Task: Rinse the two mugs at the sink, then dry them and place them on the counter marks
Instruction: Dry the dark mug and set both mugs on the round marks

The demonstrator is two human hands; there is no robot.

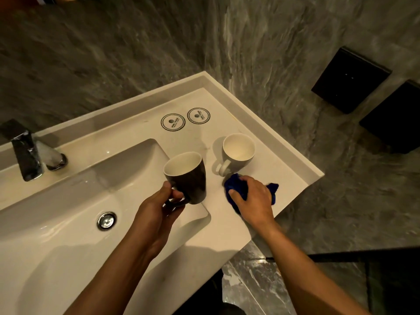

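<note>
My left hand (159,208) grips the handle of a black mug (188,176) with a white inside, holding it upright over the right edge of the sink basin (68,201). A white mug (237,151) stands upright on the counter (227,223) to its right, handle toward me. My right hand (252,198) lies on a blue cloth (236,189) on the counter just in front of the white mug, with fingers curled into it. Two round black-ringed marks sit farther back on the counter, the left mark (173,122) and the right mark (198,115), both bare.
A chrome faucet (27,153) stands at the left behind the basin, whose drain plug (106,220) is near its middle. The counter ends in a raised rim at the back and right. Grey stone wall with two black boxes (351,79) lies beyond the right edge.
</note>
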